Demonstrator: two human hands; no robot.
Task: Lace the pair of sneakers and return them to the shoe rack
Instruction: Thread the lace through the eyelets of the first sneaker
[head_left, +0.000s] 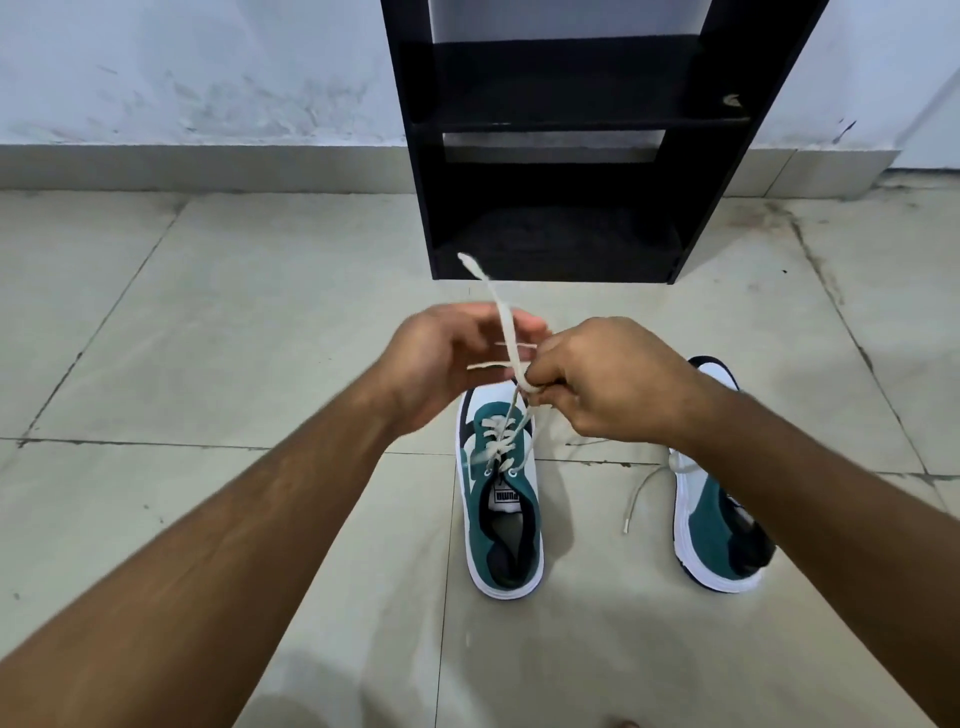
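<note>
Head view, looking down at a tiled floor. Two bare forearms reach forward from the lower corners and meet above the nearer sneaker, a teal, white and dark shoe standing upright on the floor with its heel toward the camera. Its toe is hidden behind the hands. A pale lace is threaded through the front eyelets and rises from the shoe into the hands.

The right hand is closed, its fingers pinching the lace where it bunches just above the shoe's toe. The left hand is blurred; its fingers are curled loosely with strands of lace crossing in front of them, and whether they actually grip a strand cannot be told. One free lace end stands up beyond the hands, its tip overlapping the foot of the shoe rack.

The second sneaker lies to the right, well apart from the first, tilted so that its side faces the camera. The right wrist and forearm hide its middle part. A loose lace end trails from it onto the floor.

The black shoe rack stands against the wall, directly beyond the hands. Its top is cut off by the frame edge, and both visible shelves are dark.
</note>
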